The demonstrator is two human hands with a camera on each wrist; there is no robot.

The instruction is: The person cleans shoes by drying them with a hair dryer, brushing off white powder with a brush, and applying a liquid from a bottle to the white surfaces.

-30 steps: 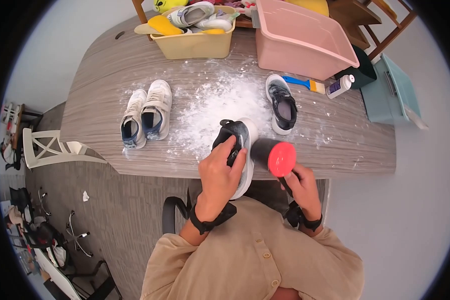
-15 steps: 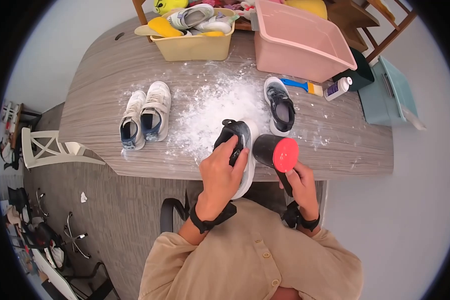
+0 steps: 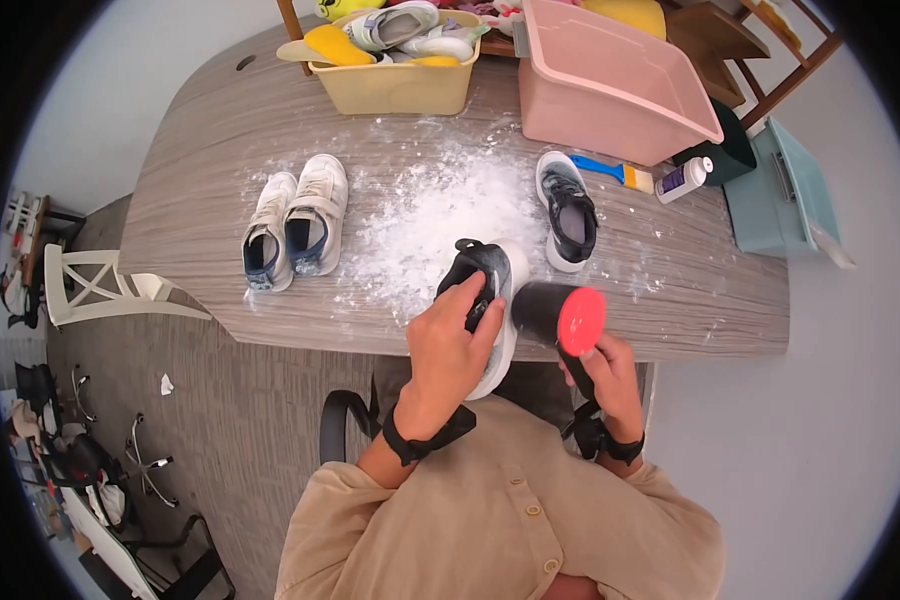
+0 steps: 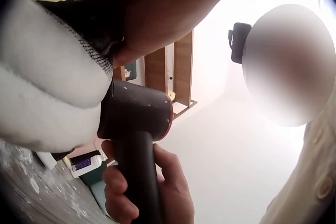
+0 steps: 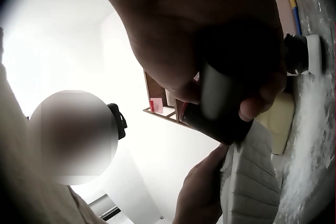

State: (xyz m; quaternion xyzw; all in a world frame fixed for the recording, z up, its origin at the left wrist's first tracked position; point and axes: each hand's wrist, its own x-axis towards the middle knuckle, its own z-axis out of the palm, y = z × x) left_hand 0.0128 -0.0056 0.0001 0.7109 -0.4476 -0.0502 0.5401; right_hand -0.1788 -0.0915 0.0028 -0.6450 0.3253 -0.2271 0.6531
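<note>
In the head view we see the left hand (image 3: 448, 345) gripping a black-and-grey shoe (image 3: 501, 275) by its upper, thumb and forefinger at its opening; the remaining fingers are hidden behind the hand and shoe, so we cannot tell how they lie. The shoe is held at the near edge of the table (image 3: 190, 230), its white sole turned toward the right hand (image 3: 612, 372). That hand has its fingers curled round the handle of a black dryer-like tool (image 3: 540, 310) with a red round end. The tool's other end sits right by the sole — whether the two touch, we cannot make out. In the left wrist view the shoe is cut off by the frame's edge, and in the right wrist view the hand and handle sink into shadow, blurring into one dark shape. Beyond the hands lies a patch of white powder (image 3: 460, 200), with a second black-and-grey shoe (image 3: 567, 212) on its right and a pair of white shoes (image 3: 313, 215) on its left. Farther back, the top edge crops the pink bin (image 3: 600, 130) — beside it, the yellow bin (image 3: 400, 92) holds shoes partly covering one another. The print on the white bottle (image 3: 684, 180) is too small to read.
</note>
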